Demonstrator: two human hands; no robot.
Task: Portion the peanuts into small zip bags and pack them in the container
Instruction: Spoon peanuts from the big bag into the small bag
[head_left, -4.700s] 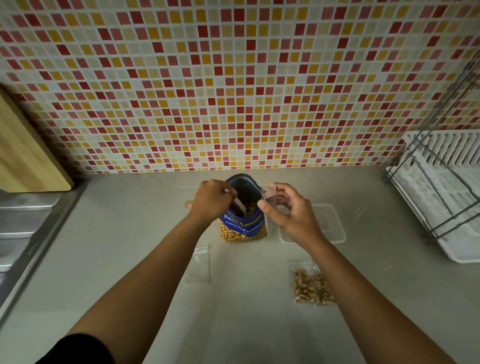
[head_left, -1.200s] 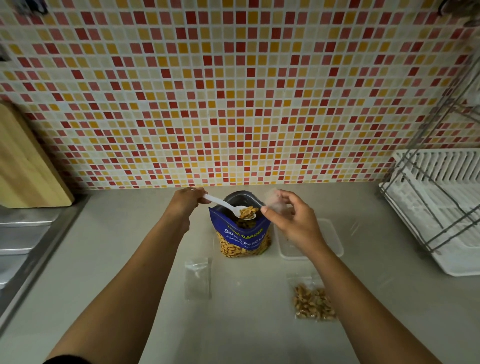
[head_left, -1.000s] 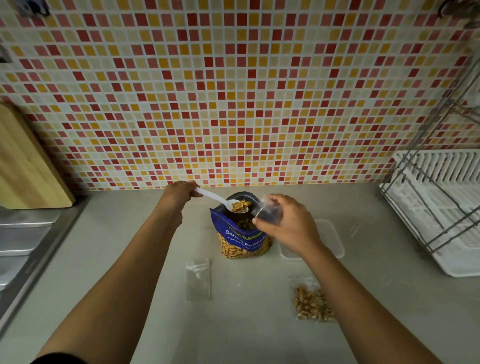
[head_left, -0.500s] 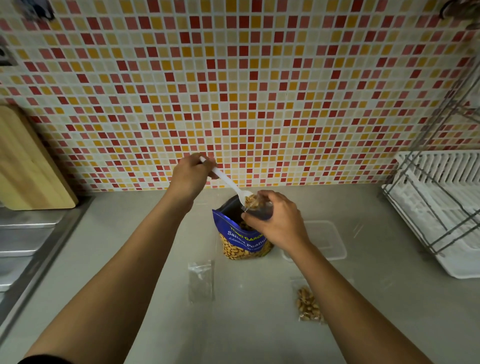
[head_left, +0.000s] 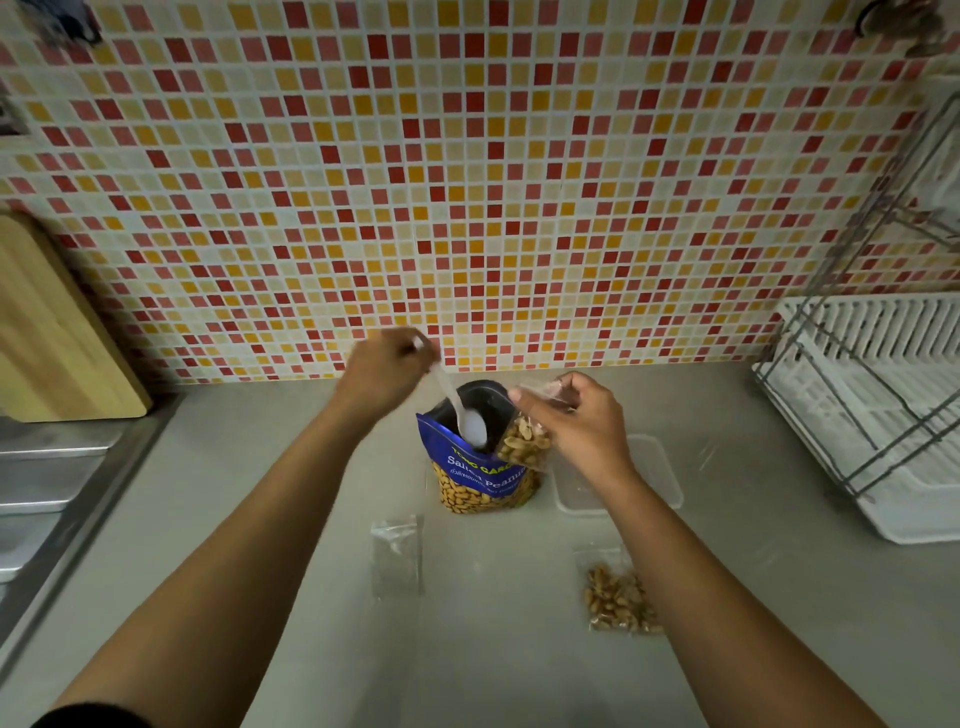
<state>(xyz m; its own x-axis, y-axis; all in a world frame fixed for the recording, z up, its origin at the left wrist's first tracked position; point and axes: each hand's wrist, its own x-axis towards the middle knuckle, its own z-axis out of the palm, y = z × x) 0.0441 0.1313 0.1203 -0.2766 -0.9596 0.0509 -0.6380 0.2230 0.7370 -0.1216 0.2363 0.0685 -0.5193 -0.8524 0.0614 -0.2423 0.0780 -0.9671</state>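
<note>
A blue peanut bag (head_left: 480, 480) stands open on the counter near the wall. My left hand (head_left: 382, 371) grips a white plastic spoon (head_left: 462, 413) whose empty bowl dips into the bag's mouth. My right hand (head_left: 582, 423) pinches the top of a small zip bag (head_left: 524, 439) partly filled with peanuts, held just right of the big bag's opening. A clear container (head_left: 657, 480) sits on the counter behind my right wrist, partly hidden. A filled zip bag (head_left: 615, 600) lies flat near my right forearm. An empty zip bag (head_left: 397, 553) lies in front of the peanut bag.
A wooden cutting board (head_left: 47, 332) leans on the tiled wall at left, above a steel sink (head_left: 41, 488). A white dish rack (head_left: 878, 395) with a wire frame stands at the right.
The spoonful of peanuts went into the small zip bag in my right hand. The spoon, now empty, has dropped back into the peanut bag's mouth, and the zip bag has shifted slightly right.
</note>
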